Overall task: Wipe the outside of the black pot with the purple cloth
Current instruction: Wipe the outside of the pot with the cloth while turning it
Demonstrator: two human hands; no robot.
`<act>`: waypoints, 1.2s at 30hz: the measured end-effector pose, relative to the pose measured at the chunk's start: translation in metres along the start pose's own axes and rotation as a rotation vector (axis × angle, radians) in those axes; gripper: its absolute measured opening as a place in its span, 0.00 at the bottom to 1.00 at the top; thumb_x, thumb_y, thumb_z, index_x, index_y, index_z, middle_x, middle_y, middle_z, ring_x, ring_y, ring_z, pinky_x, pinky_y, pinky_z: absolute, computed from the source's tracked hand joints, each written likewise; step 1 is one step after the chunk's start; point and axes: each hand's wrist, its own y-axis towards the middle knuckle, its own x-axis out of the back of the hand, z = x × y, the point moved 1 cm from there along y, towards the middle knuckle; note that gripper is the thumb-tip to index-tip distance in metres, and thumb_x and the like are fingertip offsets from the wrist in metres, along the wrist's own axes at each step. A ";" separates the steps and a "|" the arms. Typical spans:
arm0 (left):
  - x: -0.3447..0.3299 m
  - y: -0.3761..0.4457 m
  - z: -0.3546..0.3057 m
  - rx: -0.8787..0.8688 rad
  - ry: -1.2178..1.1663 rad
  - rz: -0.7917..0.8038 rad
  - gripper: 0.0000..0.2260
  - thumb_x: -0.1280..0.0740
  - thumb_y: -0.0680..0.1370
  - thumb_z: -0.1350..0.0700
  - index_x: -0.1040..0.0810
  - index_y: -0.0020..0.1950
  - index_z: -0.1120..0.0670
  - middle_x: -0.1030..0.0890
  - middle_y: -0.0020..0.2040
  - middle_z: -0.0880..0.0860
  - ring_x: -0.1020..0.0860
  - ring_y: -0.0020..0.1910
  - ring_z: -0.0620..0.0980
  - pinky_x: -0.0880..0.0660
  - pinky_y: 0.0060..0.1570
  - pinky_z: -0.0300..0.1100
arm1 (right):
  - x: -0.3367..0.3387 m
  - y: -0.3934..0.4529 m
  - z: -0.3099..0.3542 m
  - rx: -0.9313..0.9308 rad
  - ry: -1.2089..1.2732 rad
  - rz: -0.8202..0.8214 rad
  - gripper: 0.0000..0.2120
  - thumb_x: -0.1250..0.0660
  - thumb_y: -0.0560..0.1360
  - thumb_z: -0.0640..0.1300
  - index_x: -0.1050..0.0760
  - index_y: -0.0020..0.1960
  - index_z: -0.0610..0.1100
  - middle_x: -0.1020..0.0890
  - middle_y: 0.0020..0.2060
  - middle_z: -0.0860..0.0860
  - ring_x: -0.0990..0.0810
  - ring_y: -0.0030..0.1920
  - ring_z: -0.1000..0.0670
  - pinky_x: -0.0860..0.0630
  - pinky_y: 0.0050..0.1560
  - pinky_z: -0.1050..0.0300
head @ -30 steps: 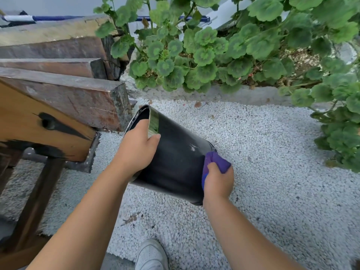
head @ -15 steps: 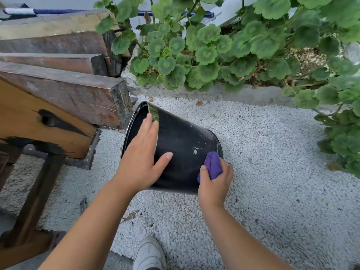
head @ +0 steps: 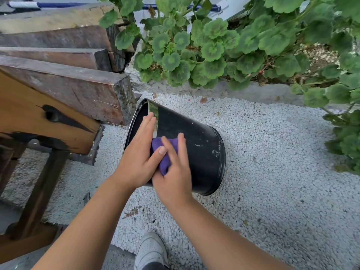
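The black pot (head: pixel 196 145) lies on its side on the white gravel, with its open mouth towards the wooden bench on the left and its base to the right. My left hand (head: pixel 139 152) rests flat on the pot's upper wall near the rim, fingers stretched out. My right hand (head: pixel 175 172) presses the bunched purple cloth (head: pixel 164 151) against the pot's side, just right of my left thumb. Part of the cloth is hidden under my fingers.
A wooden bench (head: pixel 48 117) with thick planks stands at the left, close to the pot's mouth. Green leafy plants (head: pixel 214 47) fill the raised bed behind and to the right. White gravel (head: pixel 272 172) covers the ground. My white shoe (head: pixel 151 250) is at the bottom.
My right hand slid the purple cloth from the pot's base end leftwards up the side towards my left hand. The pot now lies on the gravel instead of being held up.
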 end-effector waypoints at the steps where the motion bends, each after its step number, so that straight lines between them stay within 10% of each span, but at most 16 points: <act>1: -0.001 0.000 -0.001 0.006 -0.031 -0.002 0.41 0.51 0.78 0.31 0.47 0.79 0.60 0.47 0.81 0.55 0.50 0.80 0.49 0.51 0.76 0.39 | -0.003 0.000 0.003 0.001 0.011 0.021 0.27 0.32 0.74 0.46 0.32 0.73 0.51 0.46 0.79 0.47 0.41 0.77 0.47 0.36 0.72 0.48; 10: -0.001 -0.004 0.005 0.017 -0.011 -0.005 0.39 0.48 0.78 0.33 0.50 0.80 0.58 0.49 0.81 0.51 0.52 0.80 0.45 0.52 0.75 0.37 | 0.046 -0.004 -0.067 -0.305 -0.217 -0.236 0.24 0.34 0.76 0.55 0.29 0.70 0.52 0.34 0.75 0.46 0.42 0.76 0.41 0.44 0.75 0.42; 14: -0.003 -0.006 0.005 0.026 -0.014 -0.010 0.34 0.42 0.79 0.39 0.50 0.81 0.50 0.50 0.81 0.43 0.52 0.78 0.39 0.46 0.73 0.36 | 0.063 -0.016 -0.093 -0.420 -0.058 -0.243 0.21 0.34 0.77 0.50 0.31 0.70 0.57 0.42 0.78 0.53 0.44 0.71 0.63 0.38 0.71 0.52; 18: 0.007 0.007 0.002 0.129 -0.068 -0.132 0.27 0.39 0.77 0.43 0.36 0.76 0.47 0.34 0.76 0.44 0.28 0.58 0.28 0.36 0.57 0.23 | 0.063 -0.014 -0.090 -0.443 0.028 -0.303 0.18 0.33 0.77 0.49 0.28 0.66 0.57 0.29 0.68 0.50 0.29 0.64 0.57 0.29 0.64 0.53; 23: 0.000 0.040 -0.002 0.298 -0.004 -0.039 0.29 0.35 0.79 0.48 0.40 0.77 0.53 0.32 0.74 0.51 0.34 0.73 0.52 0.34 0.68 0.44 | 0.068 -0.011 -0.091 -0.444 0.100 -0.310 0.16 0.32 0.76 0.46 0.27 0.61 0.60 0.23 0.57 0.56 0.23 0.57 0.56 0.27 0.59 0.55; 27: -0.004 0.038 0.010 0.380 -0.189 0.010 0.09 0.34 0.79 0.51 0.28 0.57 0.47 0.21 0.50 0.45 0.21 0.52 0.49 0.27 0.41 0.42 | 0.071 -0.017 -0.095 -0.399 0.083 -0.274 0.17 0.32 0.76 0.47 0.29 0.61 0.64 0.23 0.58 0.57 0.24 0.58 0.57 0.29 0.58 0.61; 30: 0.000 0.017 0.014 0.270 -0.351 0.035 0.12 0.34 0.77 0.53 0.26 0.60 0.45 0.19 0.53 0.44 0.20 0.54 0.46 0.23 0.53 0.46 | 0.067 -0.034 -0.097 -0.355 0.029 -0.248 0.19 0.32 0.77 0.46 0.30 0.64 0.61 0.26 0.61 0.54 0.26 0.61 0.56 0.32 0.59 0.65; 33: -0.003 -0.003 0.015 0.149 -0.415 0.017 0.20 0.35 0.78 0.58 0.29 0.66 0.39 0.21 0.58 0.35 0.23 0.59 0.35 0.28 0.52 0.26 | 0.066 -0.045 -0.106 -0.367 0.026 -0.213 0.22 0.32 0.77 0.46 0.32 0.70 0.54 0.30 0.66 0.51 0.29 0.66 0.52 0.32 0.66 0.57; 36: -0.006 -0.002 0.010 0.084 -0.178 -0.017 0.32 0.35 0.80 0.56 0.49 0.80 0.45 0.44 0.78 0.34 0.44 0.75 0.33 0.44 0.61 0.17 | 0.067 -0.038 -0.109 -0.392 0.025 -0.183 0.24 0.33 0.78 0.47 0.35 0.73 0.53 0.31 0.69 0.54 0.31 0.68 0.54 0.34 0.69 0.55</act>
